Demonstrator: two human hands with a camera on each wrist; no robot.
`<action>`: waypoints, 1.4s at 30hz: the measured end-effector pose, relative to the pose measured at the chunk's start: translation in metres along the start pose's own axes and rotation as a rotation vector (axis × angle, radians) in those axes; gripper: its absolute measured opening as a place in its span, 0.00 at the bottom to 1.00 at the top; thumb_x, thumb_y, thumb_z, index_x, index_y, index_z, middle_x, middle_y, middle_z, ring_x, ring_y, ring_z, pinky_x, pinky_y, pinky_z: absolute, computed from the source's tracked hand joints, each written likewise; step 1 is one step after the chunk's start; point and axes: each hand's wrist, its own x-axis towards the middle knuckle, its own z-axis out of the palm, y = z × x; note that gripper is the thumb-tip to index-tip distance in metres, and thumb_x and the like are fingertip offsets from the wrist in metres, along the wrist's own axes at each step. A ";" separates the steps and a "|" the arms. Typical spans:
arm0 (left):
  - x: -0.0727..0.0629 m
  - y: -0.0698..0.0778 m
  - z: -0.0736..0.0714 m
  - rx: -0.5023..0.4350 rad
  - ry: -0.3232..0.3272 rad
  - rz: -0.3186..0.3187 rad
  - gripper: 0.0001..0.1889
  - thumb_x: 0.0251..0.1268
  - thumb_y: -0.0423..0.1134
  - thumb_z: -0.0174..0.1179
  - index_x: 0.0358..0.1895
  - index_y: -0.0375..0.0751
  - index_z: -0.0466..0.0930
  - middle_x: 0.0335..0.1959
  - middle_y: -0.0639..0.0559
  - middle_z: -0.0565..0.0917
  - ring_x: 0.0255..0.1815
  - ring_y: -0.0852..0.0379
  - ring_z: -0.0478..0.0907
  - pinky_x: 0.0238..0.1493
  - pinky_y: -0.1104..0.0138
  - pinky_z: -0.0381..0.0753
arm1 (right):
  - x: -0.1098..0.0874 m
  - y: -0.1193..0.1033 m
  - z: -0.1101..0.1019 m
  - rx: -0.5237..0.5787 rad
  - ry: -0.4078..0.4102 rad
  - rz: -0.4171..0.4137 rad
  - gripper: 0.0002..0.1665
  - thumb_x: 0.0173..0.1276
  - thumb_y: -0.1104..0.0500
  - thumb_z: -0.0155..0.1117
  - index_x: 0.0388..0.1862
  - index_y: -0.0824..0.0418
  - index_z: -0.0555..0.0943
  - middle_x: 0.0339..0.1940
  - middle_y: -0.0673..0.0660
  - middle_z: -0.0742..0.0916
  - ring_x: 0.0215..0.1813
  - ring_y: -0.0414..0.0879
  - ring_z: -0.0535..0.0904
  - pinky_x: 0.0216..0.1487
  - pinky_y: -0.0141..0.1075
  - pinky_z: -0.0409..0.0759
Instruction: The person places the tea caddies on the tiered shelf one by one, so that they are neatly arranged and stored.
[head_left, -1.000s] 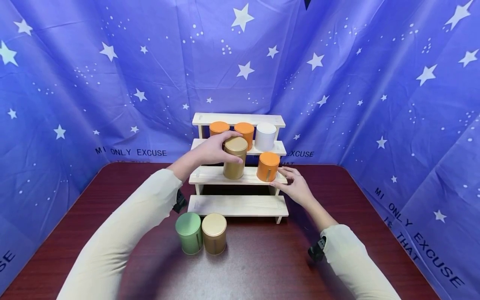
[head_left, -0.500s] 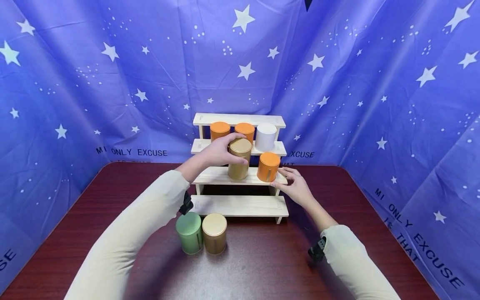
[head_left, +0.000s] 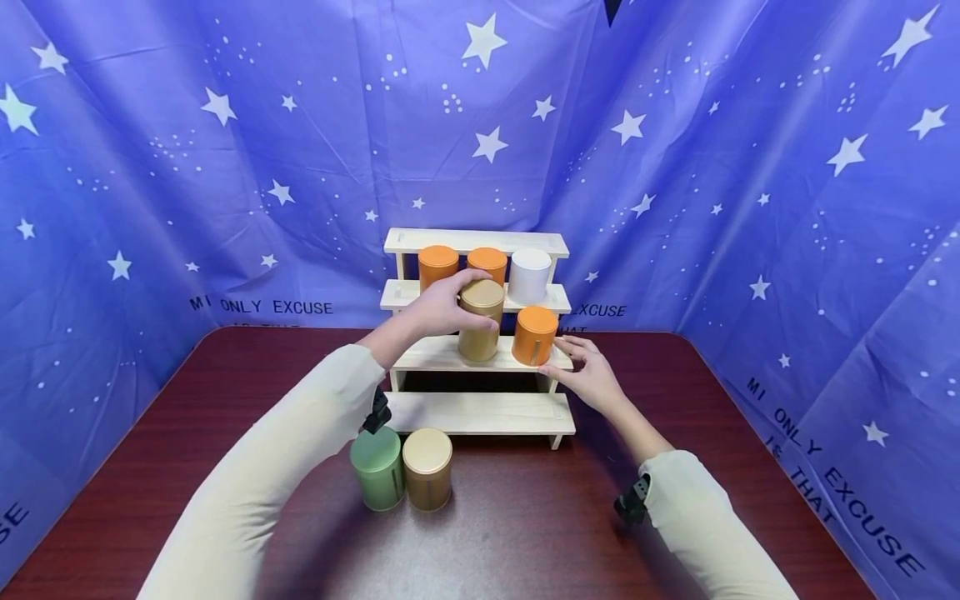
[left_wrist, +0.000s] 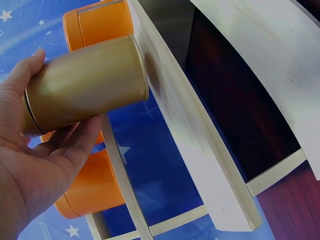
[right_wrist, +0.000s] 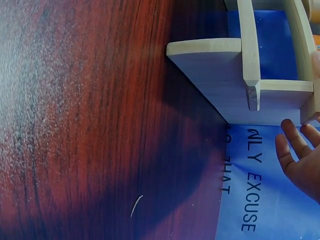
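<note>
My left hand grips a tall gold canister near its lid, thumb in front and fingers behind. The canister stands upright at the middle of the third tier down of a pale wooden stepped rack. In the left wrist view, the gold canister has its base close to the board. To its right on the same tier is a shorter orange canister. My right hand holds that orange canister at its lower right side with thumb and forefinger. The other fingers hang by the rack's end.
Two orange canisters and a white canister stand on the second tier. A green canister and a short gold canister stand on the dark red table before the rack. Starry blue cloth surrounds the table.
My left hand has shifted the tall gold canister a little to the right along its tier, closer to the orange one. The right hand has stayed in place.
</note>
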 end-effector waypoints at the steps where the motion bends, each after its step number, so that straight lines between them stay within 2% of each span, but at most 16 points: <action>1: 0.000 0.000 0.000 -0.002 0.002 -0.001 0.41 0.45 0.52 0.72 0.66 0.57 0.63 0.58 0.51 0.76 0.58 0.51 0.72 0.61 0.56 0.72 | 0.000 0.000 0.000 -0.003 0.001 0.000 0.43 0.52 0.45 0.73 0.65 0.58 0.72 0.67 0.61 0.71 0.65 0.57 0.67 0.62 0.53 0.68; 14: 0.003 0.004 0.006 0.005 0.006 -0.018 0.41 0.45 0.52 0.72 0.65 0.55 0.63 0.58 0.49 0.76 0.58 0.50 0.73 0.61 0.56 0.72 | 0.001 0.003 0.001 -0.019 0.023 -0.027 0.42 0.51 0.45 0.74 0.64 0.57 0.73 0.66 0.61 0.72 0.63 0.56 0.70 0.60 0.52 0.70; 21: 0.006 0.004 0.010 -0.001 0.001 -0.028 0.41 0.45 0.52 0.72 0.65 0.54 0.63 0.57 0.49 0.76 0.57 0.50 0.73 0.60 0.56 0.73 | 0.002 0.002 0.001 -0.011 0.018 -0.024 0.42 0.51 0.46 0.74 0.64 0.58 0.73 0.67 0.62 0.71 0.65 0.57 0.68 0.62 0.53 0.69; 30: 0.008 0.001 0.016 -0.005 0.009 -0.013 0.41 0.44 0.51 0.73 0.65 0.54 0.64 0.56 0.48 0.77 0.57 0.50 0.73 0.61 0.56 0.72 | 0.001 0.003 0.002 -0.010 0.016 -0.026 0.42 0.51 0.46 0.74 0.64 0.59 0.73 0.66 0.62 0.72 0.66 0.56 0.67 0.63 0.52 0.69; 42: 0.010 0.001 0.019 0.010 0.011 -0.023 0.42 0.45 0.52 0.72 0.67 0.55 0.62 0.58 0.48 0.76 0.58 0.50 0.73 0.60 0.56 0.72 | 0.001 0.003 0.001 -0.015 0.017 -0.034 0.42 0.51 0.46 0.74 0.64 0.58 0.72 0.66 0.62 0.72 0.65 0.57 0.68 0.62 0.53 0.69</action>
